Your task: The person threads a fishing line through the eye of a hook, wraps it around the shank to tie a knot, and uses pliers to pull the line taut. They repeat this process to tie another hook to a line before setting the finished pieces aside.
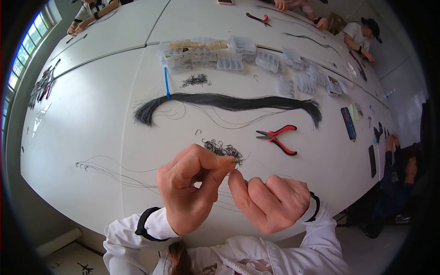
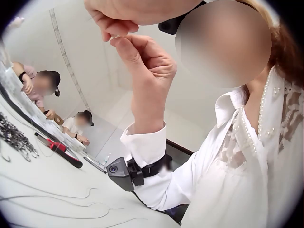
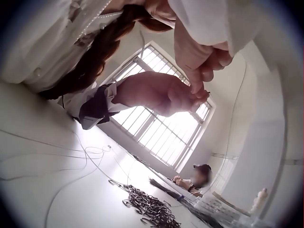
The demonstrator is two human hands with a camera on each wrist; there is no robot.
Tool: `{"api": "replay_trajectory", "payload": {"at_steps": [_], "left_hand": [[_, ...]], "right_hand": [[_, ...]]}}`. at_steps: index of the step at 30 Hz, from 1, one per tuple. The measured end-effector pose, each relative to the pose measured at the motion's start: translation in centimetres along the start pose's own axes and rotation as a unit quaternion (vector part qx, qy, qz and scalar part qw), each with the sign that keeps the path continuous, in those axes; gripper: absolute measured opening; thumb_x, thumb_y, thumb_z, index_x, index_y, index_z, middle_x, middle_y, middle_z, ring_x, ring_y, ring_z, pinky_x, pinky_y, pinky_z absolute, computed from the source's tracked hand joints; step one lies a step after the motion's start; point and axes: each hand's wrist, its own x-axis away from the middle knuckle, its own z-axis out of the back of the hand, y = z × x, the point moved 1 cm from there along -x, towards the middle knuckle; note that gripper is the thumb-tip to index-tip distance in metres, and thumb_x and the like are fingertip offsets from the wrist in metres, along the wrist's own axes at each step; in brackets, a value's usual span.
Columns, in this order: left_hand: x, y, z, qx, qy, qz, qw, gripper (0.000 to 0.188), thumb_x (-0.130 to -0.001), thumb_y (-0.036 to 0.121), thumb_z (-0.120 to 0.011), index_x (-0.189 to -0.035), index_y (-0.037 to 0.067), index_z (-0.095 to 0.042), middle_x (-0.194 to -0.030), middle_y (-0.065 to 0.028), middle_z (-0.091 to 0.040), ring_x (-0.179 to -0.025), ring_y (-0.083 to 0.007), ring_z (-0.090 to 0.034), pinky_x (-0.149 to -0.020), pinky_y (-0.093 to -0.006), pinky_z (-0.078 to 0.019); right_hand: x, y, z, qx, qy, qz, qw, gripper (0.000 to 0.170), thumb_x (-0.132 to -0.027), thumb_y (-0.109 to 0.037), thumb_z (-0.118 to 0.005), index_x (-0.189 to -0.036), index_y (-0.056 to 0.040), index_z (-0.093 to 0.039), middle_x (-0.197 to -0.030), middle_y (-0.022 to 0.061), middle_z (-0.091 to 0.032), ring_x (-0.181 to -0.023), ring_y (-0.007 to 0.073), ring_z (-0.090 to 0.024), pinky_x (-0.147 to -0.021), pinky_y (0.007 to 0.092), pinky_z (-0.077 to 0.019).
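Note:
Both hands meet above the table's near part. The left hand [image 1: 190,185] pinches something tiny between thumb and forefinger, largely hidden by the fingertips; a thin line sticks out by them. The right hand [image 1: 270,201] has its fingers curled, thumb and forefinger tips close against the left fingertips, also seen in the left wrist view, where the right hand [image 2: 147,66] pinches at the same small thing. Just beyond the hands lies a pile of dark hooks [image 1: 222,149], with one loose hook [image 1: 198,132] beside it. Hooks tied to lines [image 1: 82,166] lie at the left.
A long bundle of black line [image 1: 229,101] with a blue tie [image 1: 167,85] lies across the table [image 1: 78,123]. Red-handled pliers [image 1: 279,137] rest at the right. Behind are clear plastic boxes [image 1: 229,62], a smaller hook pile [image 1: 196,80] and a phone [image 1: 348,123]. Other people sit around.

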Motion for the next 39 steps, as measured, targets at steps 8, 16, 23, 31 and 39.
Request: {"api": "replay_trajectory", "payload": {"at_steps": [8, 16, 23, 31, 39], "left_hand": [[0.1, 0.8, -0.3, -0.195, -0.029, -0.147, 0.969, 0.016, -0.07, -0.01, -0.068, -0.08, 0.002, -0.065, -0.067, -0.006, -0.059, -0.055, -0.0148, -0.057, -0.048, -0.0238, -0.0436], [0.2, 0.6, -0.5, -0.16, -0.065, -0.119, 0.978, 0.018, -0.069, -0.011, -0.068, -0.081, 0.002, -0.066, -0.068, -0.0067, -0.06, -0.056, -0.0155, -0.058, -0.049, -0.0242, -0.044], [0.1, 0.5, -0.3, -0.105, -0.102, -0.109, 0.983, 0.014, -0.075, -0.015, -0.06, -0.079, -0.002, -0.065, -0.071, -0.0076, -0.062, -0.045, -0.0055, -0.05, -0.037, -0.0193, -0.0353], [0.3, 0.4, -0.1, -0.143, -0.088, -0.147, 0.975, 0.017, -0.072, -0.014, -0.061, -0.082, -0.001, -0.064, -0.076, -0.0088, -0.062, -0.054, -0.0112, -0.056, -0.044, -0.0223, -0.0424], [0.2, 0.3, -0.1, -0.177, -0.081, -0.202, 0.96, 0.02, -0.072, -0.014, -0.062, -0.086, 0.0, -0.063, -0.084, -0.0097, -0.063, -0.066, -0.0171, -0.063, -0.053, -0.025, -0.0495]], "right_hand": [[0.1, 0.4, 1.1, 0.0, 0.044, -0.024, 0.999, 0.036, -0.05, -0.012, -0.061, -0.084, -0.0073, -0.069, -0.063, -0.0037, -0.042, -0.047, 0.0073, -0.031, -0.037, 0.0181, -0.0257], [0.6, 3.0, 0.9, -0.132, 0.048, -0.088, 0.986, 0.042, -0.047, -0.009, -0.06, -0.089, -0.0016, -0.068, -0.062, -0.0007, -0.041, -0.047, 0.0093, -0.038, -0.037, 0.0202, -0.0279], [0.1, 3.1, 0.2, -0.19, 0.05, -0.161, 0.967, 0.029, -0.056, -0.001, -0.07, -0.085, -0.0043, -0.067, -0.058, -0.0015, -0.043, -0.046, 0.0105, -0.041, -0.036, 0.0233, -0.0303], [-0.1, 3.0, -0.5, -0.457, -0.052, -0.339, 0.821, 0.005, -0.075, -0.002, -0.069, -0.074, -0.0033, -0.064, -0.058, 0.0027, -0.055, -0.047, 0.0084, -0.049, -0.042, 0.0218, -0.0352], [0.7, 3.2, -2.1, -0.69, -0.124, -0.436, 0.564, 0.01, -0.083, -0.007, -0.066, -0.079, 0.0015, -0.065, -0.064, 0.0006, -0.061, -0.057, 0.0001, -0.049, -0.048, 0.0181, -0.0366]]}}
